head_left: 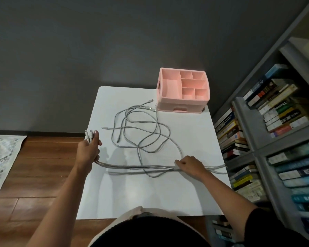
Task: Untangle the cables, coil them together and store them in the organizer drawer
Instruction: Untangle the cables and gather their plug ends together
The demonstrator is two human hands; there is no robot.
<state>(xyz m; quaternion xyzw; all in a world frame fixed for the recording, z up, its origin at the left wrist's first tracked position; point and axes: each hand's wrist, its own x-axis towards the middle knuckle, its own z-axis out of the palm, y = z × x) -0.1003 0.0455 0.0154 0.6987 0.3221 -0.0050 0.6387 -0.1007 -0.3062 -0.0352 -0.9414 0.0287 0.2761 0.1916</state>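
Note:
Several grey cables [143, 134] lie in loose crossing loops on the white table [150, 193]. My left hand [89, 148] at the table's left edge grips a bundle of their plug ends, which stick up past my thumb. From it the strands run in a straight bunch across the table to my right hand [189, 165], whose fingers curl round them near the right edge. The strand ends poke out past that hand. A pink organizer [183, 90] with open top compartments stands at the table's far right corner. Its front drawer [180, 108] is closed.
Grey shelves full of books [278, 107] stand close along the right side of the table. A dark wall is behind the table. Wooden floor and a patterned rug [0, 157] lie to the left.

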